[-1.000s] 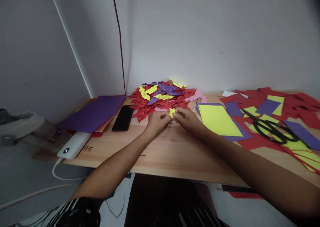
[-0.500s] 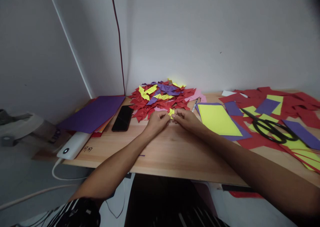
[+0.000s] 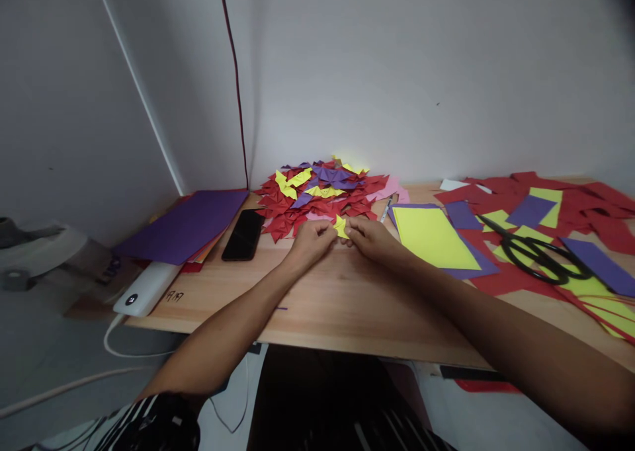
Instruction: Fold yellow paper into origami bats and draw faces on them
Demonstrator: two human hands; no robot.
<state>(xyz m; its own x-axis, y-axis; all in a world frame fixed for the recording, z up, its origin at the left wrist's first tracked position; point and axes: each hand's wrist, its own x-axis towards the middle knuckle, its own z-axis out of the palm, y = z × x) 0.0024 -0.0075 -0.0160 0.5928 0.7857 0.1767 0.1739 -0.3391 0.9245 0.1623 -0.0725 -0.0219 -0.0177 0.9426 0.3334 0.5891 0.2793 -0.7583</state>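
A small folded yellow paper piece [image 3: 340, 227] is pinched between my two hands, just above the wooden table. My left hand [image 3: 313, 239] grips its left side with closed fingers. On the right side, my right hand [image 3: 370, 237] holds it between thumb and fingers; the fingertips partly cover it. Right behind the hands lies a heap of folded paper pieces [image 3: 282, 209] in red, yellow, purple and pink.
Left of my hands lie a black phone [image 3: 243, 235], purple sheets [image 3: 183, 226] and a white power bank [image 3: 149, 289]. To the right are yellow sheets [image 3: 434, 238] on purple ones, a pen [image 3: 385, 209], black-handled scissors [image 3: 533, 256] and scattered paper cuttings [image 3: 605, 223].
The fingers of my right hand have shifted slightly around the yellow paper, and more of it shows between the hands. Everything else on the table stays in place.
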